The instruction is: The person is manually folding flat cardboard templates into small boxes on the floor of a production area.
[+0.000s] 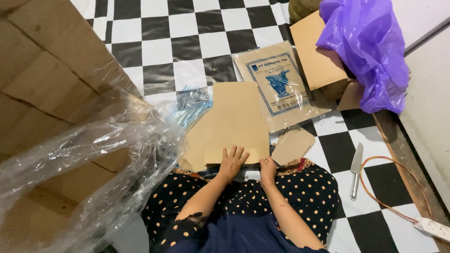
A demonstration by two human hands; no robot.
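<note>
A stack of brown paper sheets [234, 122] lies on the checkered floor in front of my lap. My left hand [232, 162] rests flat on its near edge, fingers spread. My right hand [268, 168] pinches the near right corner of the same stack. A smaller brown paper piece [293, 145] sits just to the right of the hands. A clear plastic pack of brown paper with a blue printed label [279, 86] lies beyond, partly under the stack's far corner.
A large cardboard box lined with clear plastic [70, 140] fills the left. A smaller cardboard box [318, 51] with a purple plastic bag [365, 47] stands at the back right. A knife [356, 171], an orange cord [389, 187] and a white power strip [433, 228] lie at the right.
</note>
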